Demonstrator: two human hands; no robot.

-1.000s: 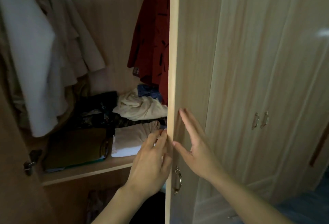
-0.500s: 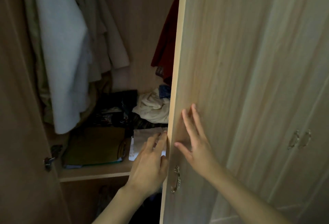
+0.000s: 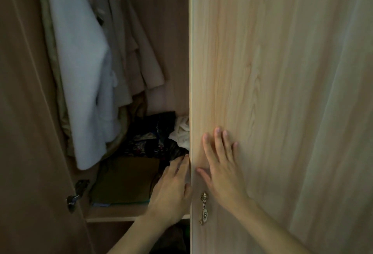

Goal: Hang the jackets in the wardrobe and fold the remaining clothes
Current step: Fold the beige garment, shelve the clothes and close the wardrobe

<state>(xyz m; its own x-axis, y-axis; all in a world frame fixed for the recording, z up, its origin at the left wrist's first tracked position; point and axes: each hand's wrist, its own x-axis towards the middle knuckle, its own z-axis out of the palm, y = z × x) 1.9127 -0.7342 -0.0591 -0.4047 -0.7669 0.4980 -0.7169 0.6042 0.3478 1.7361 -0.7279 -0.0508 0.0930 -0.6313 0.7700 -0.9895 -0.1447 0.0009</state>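
Beside hanging jackets (image 3: 86, 68), left hand (image 3: 171, 191) at door (image 3: 262, 72) edge, right hand (image 3: 222, 165) flat

Item count, head view:

- Hands: two — left hand (image 3: 171, 191) and right hand (image 3: 222, 165).
- Wardrobe doors: two in view — one light wood door (image 3: 272, 72), one dark door (image 3: 26, 112) at the left edge.
- Door handles: one ornate handle (image 3: 203, 207).
- Hinges: one metal hinge (image 3: 77, 194).
- Hanging garments: at least two — one white jacket (image 3: 80, 68), one beige jacket (image 3: 137, 51); further layers behind cannot be counted.
- Shelves: one shelf (image 3: 113, 214).
- Clothes on the shelf: one folded olive piece (image 3: 125, 181), one dark patterned heap (image 3: 149, 138), one cream garment (image 3: 181, 132).
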